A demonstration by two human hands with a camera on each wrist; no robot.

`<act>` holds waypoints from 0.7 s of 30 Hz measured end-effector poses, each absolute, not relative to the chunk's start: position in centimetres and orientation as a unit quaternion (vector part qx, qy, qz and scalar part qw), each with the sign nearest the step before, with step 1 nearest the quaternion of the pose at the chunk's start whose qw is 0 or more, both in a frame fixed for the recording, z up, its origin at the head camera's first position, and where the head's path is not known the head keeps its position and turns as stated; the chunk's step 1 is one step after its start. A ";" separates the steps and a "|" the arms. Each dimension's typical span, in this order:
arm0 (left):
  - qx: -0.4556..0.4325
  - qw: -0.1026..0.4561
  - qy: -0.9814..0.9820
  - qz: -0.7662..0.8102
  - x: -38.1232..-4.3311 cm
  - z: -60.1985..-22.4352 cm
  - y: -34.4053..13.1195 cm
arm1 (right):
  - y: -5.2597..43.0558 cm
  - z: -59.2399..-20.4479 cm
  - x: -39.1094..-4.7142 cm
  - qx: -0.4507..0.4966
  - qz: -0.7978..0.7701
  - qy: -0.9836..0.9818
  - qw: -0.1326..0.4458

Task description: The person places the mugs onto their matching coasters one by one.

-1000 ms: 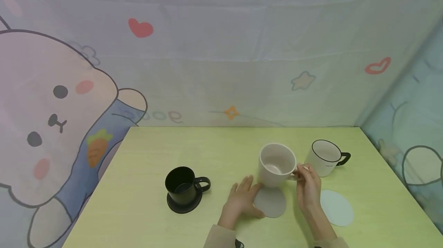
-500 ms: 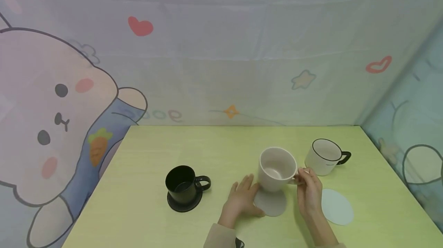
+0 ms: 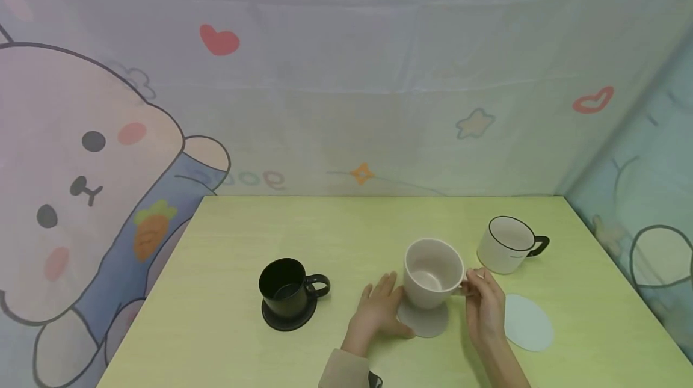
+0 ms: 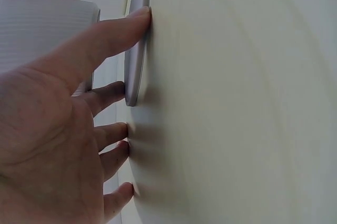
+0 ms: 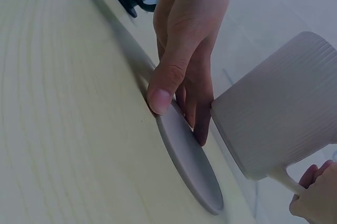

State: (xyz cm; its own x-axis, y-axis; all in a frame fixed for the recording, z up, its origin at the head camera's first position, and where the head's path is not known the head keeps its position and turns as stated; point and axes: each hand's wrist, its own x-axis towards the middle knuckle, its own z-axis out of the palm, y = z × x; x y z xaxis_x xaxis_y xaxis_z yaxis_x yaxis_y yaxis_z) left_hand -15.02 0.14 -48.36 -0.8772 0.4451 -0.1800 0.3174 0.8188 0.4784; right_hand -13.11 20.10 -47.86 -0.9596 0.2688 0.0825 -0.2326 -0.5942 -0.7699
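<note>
My right hand [image 3: 485, 307] grips the handle of a white ribbed mug [image 5: 279, 103], its fingers curled round it. The mug hangs just above a grey round coaster [image 3: 428, 323]; in the right wrist view its base is apart from the coaster [image 5: 189, 161]. My left hand [image 3: 379, 313] rests on the table left of the coaster, fingers spread and fairly straight. Its thumb [image 4: 126, 27] and index finger touch the coaster's edge. Part of the coaster is hidden under the mug in the head view.
A black mug [image 3: 287, 298] stands on a black coaster [image 3: 287, 324] at the left. At the right are a white mug with a black rim and handle [image 3: 503, 252] and a pale round coaster [image 3: 527, 325]. A printed cloth [image 3: 346, 75] hangs behind the table [image 3: 216, 243].
My right hand has lowered the white ribbed mug and brought it nearer, more over the grey coaster. My left hand has stayed in place at the coaster.
</note>
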 end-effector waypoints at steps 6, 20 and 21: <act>0.200 0.145 0.943 0.224 -14.9 -48.3 0.1 | 20.2 -48.0 -12.6 -0.011 0.891 -0.433 0.135; 0.208 0.136 0.940 0.234 -14.7 -48.2 -0.1 | 20.4 -48.3 -11.9 -0.010 0.881 -0.456 0.127; 0.208 0.135 0.940 0.235 -14.7 -48.2 -0.1 | 20.4 -48.4 -11.8 -0.012 0.879 -0.459 0.128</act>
State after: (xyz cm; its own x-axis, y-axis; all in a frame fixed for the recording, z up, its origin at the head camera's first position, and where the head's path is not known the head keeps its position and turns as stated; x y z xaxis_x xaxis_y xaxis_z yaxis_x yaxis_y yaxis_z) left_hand -14.70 -0.09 -48.22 -0.8766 0.4550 -0.1569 0.3280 0.8032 0.4973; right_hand -11.83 20.39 -48.36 -0.9671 0.2358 0.0954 -0.2130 -0.5459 -0.8103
